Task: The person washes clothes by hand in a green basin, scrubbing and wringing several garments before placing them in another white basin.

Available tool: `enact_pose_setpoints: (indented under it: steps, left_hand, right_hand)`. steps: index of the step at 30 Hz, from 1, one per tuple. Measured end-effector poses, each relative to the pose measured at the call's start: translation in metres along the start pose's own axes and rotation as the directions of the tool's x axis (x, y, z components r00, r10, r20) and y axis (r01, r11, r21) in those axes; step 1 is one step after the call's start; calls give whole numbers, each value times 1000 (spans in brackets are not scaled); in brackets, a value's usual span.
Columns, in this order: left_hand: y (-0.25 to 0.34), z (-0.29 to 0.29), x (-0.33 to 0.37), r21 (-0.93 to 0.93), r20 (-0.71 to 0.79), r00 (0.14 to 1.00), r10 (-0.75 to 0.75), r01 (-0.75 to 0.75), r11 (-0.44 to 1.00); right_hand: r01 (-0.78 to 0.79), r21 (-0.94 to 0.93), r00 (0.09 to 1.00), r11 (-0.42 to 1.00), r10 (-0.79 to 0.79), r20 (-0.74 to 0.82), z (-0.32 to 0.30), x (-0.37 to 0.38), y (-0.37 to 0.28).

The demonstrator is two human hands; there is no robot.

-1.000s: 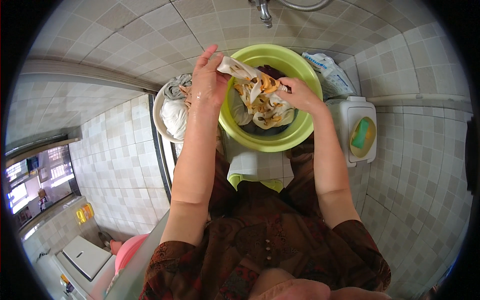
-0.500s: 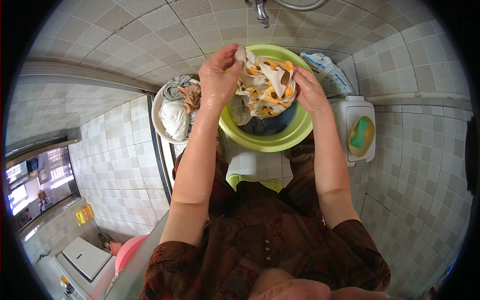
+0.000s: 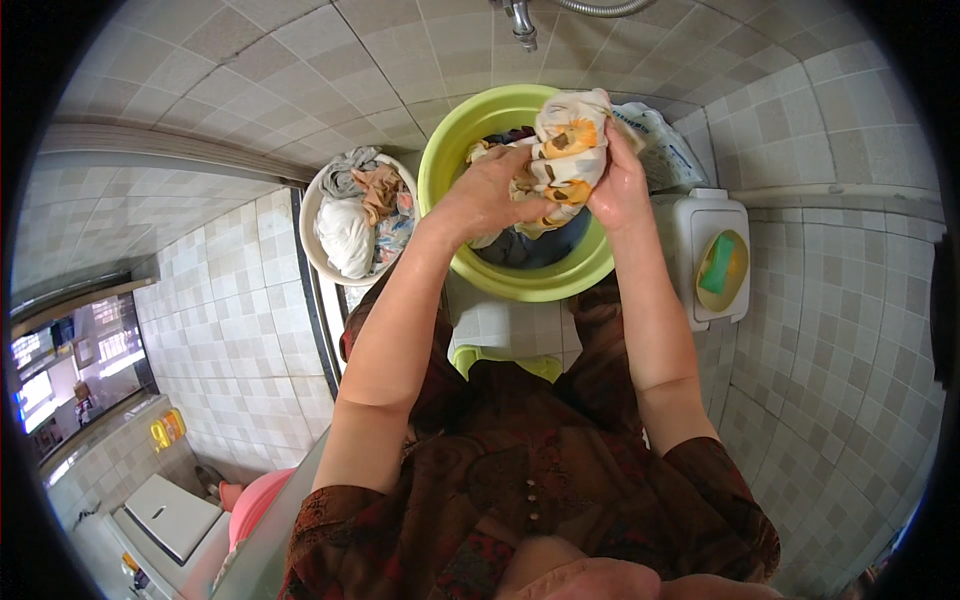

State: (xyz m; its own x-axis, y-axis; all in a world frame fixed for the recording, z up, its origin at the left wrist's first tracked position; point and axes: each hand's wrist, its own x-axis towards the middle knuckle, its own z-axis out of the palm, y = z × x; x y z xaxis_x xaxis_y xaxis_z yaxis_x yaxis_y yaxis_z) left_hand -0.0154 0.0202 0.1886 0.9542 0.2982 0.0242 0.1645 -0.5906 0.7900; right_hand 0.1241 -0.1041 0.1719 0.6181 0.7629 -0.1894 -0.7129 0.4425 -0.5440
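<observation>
Both hands are at work on one piece of cloth, held up over the large round lime-green plastic basin (image 3: 540, 287). Taking that basin as the clock's centre, the left forearm rises from 7 o'clock and leans inward. The left hand (image 3: 487, 195) points toward 3 o'clock, back of the hand up, with its fingers and thumb gripping the near left side of the cream-white fabric printed with orange and brown flowers (image 3: 572, 145). The right forearm climbs from 5 o'clock; the right hand (image 3: 622, 188) points toward 12, its palm turned inward, fingers closed along the fabric's right edge. The bunched fabric sits toward 1 o'clock, its top reaching past the basin's rim.

Inside the basin, dark laundry (image 3: 510, 248) shows below the hands; whether the bluish patch beside it is water or cloth I cannot tell.

At 9 o'clock, just beside, a smaller round off-white tub (image 3: 313, 250) holds a grey cloth (image 3: 346, 180), a tan-brown cloth (image 3: 380, 190), a white cloth (image 3: 343, 238) and a patterned cloth (image 3: 396, 237). Between 3 and 4 o'clock, an oval yellowish dish (image 3: 711, 300) on a white plastic box (image 3: 707, 207) carries a green sponge (image 3: 717, 262).
</observation>
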Motion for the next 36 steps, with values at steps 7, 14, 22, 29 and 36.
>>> enact_pose_setpoints:
  steps: [7,14,22,29,36]
  left_hand:
    - [4,13,10,-591,0,968,-251,202,781]
    - [-9,-8,19,-859,-16,918,-397,191,476]
    - [16,-19,22,-998,-13,889,-457,-37,-44]
    - [-6,3,15,203,-40,970,-239,242,949]
    - [11,6,10,4,301,941,-154,160,987]
  right_hand:
    - [27,-183,993,983,-6,115,12,2,-13]
    - [-188,-958,980,-218,20,-197,-43,8,-15]
    - [-263,-576,902,774,410,139,-26,-30,-33]
    - [-155,-234,986,960,165,26,-9,-36,-28]
    - [-61,-113,984,992,79,162,-25,-18,-15]
